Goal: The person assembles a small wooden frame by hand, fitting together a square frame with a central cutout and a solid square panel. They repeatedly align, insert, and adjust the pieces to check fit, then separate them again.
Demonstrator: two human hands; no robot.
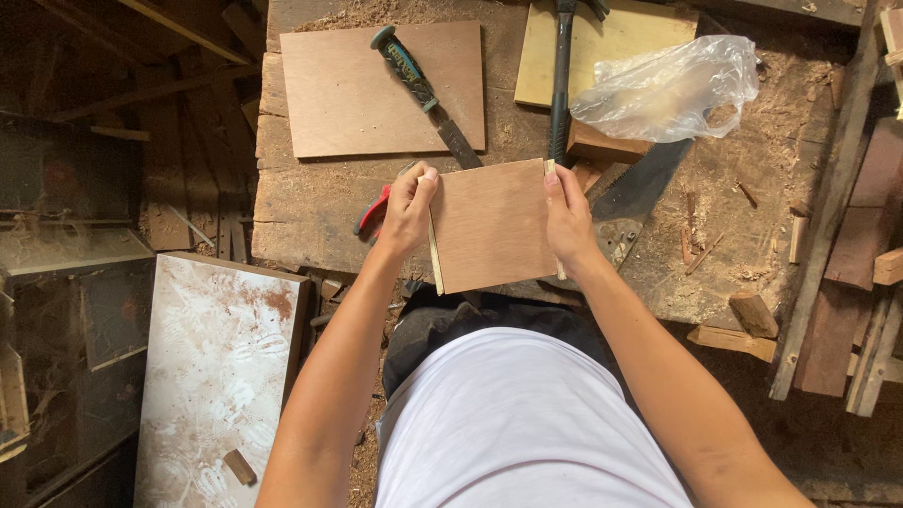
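Both hands, left hand and right hand, clamp the side edges of a small square wooden board over the dusty workbench, near a larger board, saw, chisel and red pliers.

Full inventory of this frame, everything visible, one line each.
small plywood square: 1, brown, held over bench edge
thin wood strips: 2, pale, along the square's left and right edges
plywood sheet: 1, brown, bench top left
chisel: 1, dark handle, lying on that sheet
pale board: 1, yellowish, top centre
hammer: 1, black handle, across pale board
plastic bag: 1, clear, top right
handsaw: 1, dark blade, right of square
white panel: 1, stained, lower left
left hand: grips left edge
right hand: grips right edge
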